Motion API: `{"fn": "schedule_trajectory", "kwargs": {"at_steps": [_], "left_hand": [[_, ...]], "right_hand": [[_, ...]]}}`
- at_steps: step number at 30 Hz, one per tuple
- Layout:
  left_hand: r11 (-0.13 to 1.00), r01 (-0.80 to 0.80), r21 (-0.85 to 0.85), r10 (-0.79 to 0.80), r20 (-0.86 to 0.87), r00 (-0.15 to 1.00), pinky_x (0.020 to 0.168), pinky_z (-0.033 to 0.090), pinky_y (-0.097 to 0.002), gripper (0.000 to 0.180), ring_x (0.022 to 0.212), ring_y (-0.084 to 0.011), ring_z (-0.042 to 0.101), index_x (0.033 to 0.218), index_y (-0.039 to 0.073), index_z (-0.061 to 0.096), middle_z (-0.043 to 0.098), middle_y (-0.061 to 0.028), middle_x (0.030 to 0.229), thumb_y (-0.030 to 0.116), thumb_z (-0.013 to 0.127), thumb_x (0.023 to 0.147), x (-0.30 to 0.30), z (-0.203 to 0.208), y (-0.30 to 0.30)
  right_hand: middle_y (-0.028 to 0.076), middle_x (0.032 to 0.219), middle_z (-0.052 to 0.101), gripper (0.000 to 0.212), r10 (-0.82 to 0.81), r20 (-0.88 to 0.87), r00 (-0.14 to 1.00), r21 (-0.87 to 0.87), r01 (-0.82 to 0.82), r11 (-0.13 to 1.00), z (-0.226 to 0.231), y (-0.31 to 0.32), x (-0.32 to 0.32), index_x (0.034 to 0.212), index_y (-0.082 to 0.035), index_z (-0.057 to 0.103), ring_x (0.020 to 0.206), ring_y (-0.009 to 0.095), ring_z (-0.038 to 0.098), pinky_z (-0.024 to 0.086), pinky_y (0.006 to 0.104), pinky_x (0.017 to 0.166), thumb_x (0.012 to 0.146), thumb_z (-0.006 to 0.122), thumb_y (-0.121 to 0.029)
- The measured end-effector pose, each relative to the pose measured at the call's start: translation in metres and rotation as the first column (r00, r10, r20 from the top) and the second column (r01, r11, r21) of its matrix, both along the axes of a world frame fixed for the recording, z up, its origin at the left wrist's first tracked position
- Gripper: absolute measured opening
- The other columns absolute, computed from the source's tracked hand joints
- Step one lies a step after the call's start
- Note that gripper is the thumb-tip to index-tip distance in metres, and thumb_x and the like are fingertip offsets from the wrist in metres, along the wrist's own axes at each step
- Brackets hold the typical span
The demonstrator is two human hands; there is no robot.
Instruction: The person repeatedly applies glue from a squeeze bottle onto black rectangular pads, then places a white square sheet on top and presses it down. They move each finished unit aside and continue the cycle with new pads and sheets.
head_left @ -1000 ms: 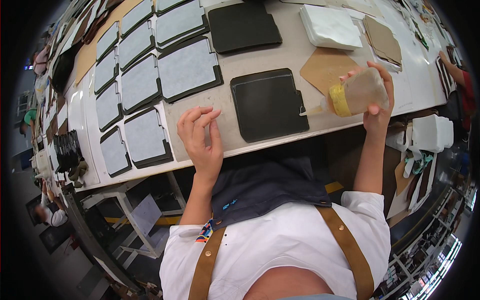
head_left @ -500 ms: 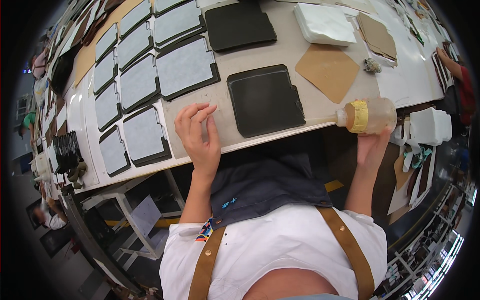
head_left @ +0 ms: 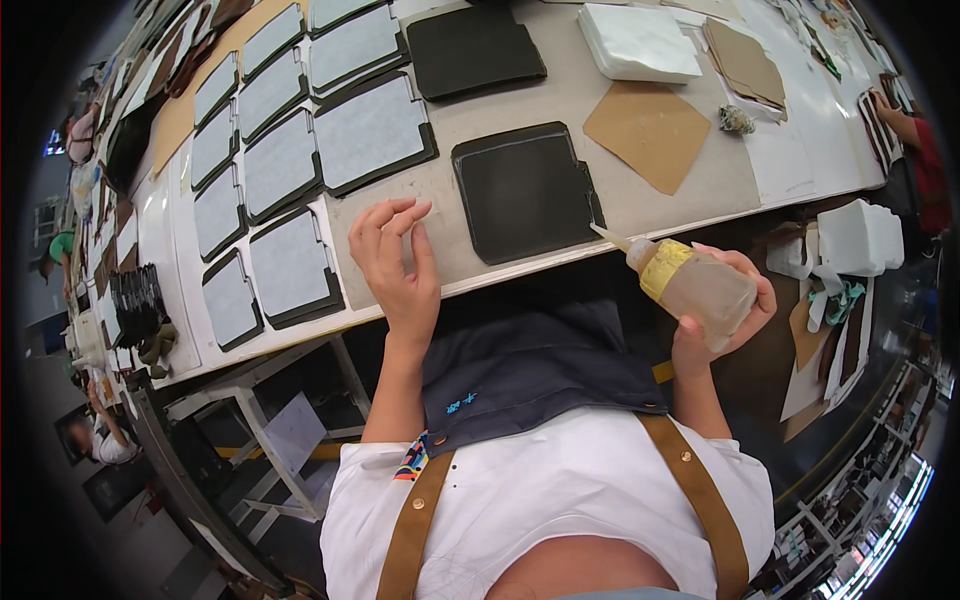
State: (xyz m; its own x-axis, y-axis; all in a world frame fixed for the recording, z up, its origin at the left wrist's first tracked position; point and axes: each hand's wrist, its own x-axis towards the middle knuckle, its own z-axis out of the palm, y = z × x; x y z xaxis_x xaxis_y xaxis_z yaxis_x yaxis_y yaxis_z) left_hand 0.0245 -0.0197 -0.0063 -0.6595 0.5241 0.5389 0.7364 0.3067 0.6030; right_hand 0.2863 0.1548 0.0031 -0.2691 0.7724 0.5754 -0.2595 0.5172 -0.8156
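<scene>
My right hand (head_left: pixel 722 310) is wrapped round a translucent squeeze bottle (head_left: pixel 705 290) with a yellow band. The bottle's long pointed nozzle tilts up and left, its tip beside the lower right corner of a dark panel (head_left: pixel 520 195). This flat panel, notched along its right side, lies near the table's front edge; whether the tip touches it I cannot tell. To the panel's left, my left hand (head_left: pixel 395 255) hovers at the table edge with loosely curled fingers apart and nothing in them.
Rows of black-edged panels with pale grey sheets (head_left: pixel 375 130) cover the table's left part. Behind lies another dark panel (head_left: pixel 475 52). A tan card (head_left: pixel 648 137), a white sheet stack (head_left: pixel 638 45) and brown pieces (head_left: pixel 745 62) lie right. Another person's arm (head_left: pixel 898 122) shows far right.
My right hand has brought the bottle down and nearer to me, turning it from nearly level to a slant with the nozzle pointing up-left. My left hand has barely moved.
</scene>
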Motion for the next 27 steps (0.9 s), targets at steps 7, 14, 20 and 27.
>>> {"fn": "schedule_trajectory", "kwargs": {"at_steps": [7,14,20,27], "left_hand": [[1.0,-0.004,-0.006,0.004,-0.007,1.0,0.106,0.038,-0.0422,0.023,0.123,-0.029,0.052,0.11,0.009,0.072,0.066,-0.0057,0.117,-0.002,0.065,0.09,0.0,0.001,-0.001],[1.0,0.003,0.01,-0.002,-0.005,1.0,0.106,0.038,-0.042,0.024,0.122,-0.0289,0.053,0.109,0.009,0.072,0.066,-0.0053,0.117,-0.002,0.066,0.089,-0.001,0.0,-0.001],[1.0,0.009,-0.005,-0.009,-0.013,1.0,0.106,0.04,-0.0395,0.02,0.122,-0.0276,0.053,0.109,0.007,0.072,0.066,-0.007,0.118,0.0,0.063,0.093,-0.001,0.003,-0.003],[1.0,0.007,-0.005,-0.007,-0.005,1.0,0.106,0.04,-0.0396,0.022,0.122,-0.0281,0.053,0.11,0.007,0.071,0.065,-0.0072,0.119,-0.001,0.062,0.092,-0.001,0.003,-0.004]], "right_hand": [[0.022,0.124,0.054,0.094,0.07,0.035,0.997,0.146,-0.074,0.986,0.001,-0.001,-0.004,0.139,-0.013,0.029,0.11,0.032,0.064,0.058,0.0494,0.095,0.074,0.094,-0.033],[0.023,0.124,0.055,0.095,0.158,0.069,0.985,0.244,-0.171,0.955,0.002,-0.011,-0.021,0.14,-0.013,0.029,0.106,0.034,0.067,0.061,0.0456,0.089,0.074,0.094,-0.031],[0.022,0.127,0.055,0.096,0.305,0.077,0.949,0.258,-0.314,0.914,0.003,-0.022,-0.04,0.139,-0.014,0.029,0.106,0.033,0.067,0.062,0.0429,0.09,0.072,0.096,-0.031],[0.023,0.127,0.054,0.1,0.424,0.086,0.901,0.258,-0.432,0.864,0.001,-0.037,-0.064,0.139,-0.014,0.029,0.107,0.033,0.068,0.061,0.0433,0.09,0.068,0.098,-0.03]]}}
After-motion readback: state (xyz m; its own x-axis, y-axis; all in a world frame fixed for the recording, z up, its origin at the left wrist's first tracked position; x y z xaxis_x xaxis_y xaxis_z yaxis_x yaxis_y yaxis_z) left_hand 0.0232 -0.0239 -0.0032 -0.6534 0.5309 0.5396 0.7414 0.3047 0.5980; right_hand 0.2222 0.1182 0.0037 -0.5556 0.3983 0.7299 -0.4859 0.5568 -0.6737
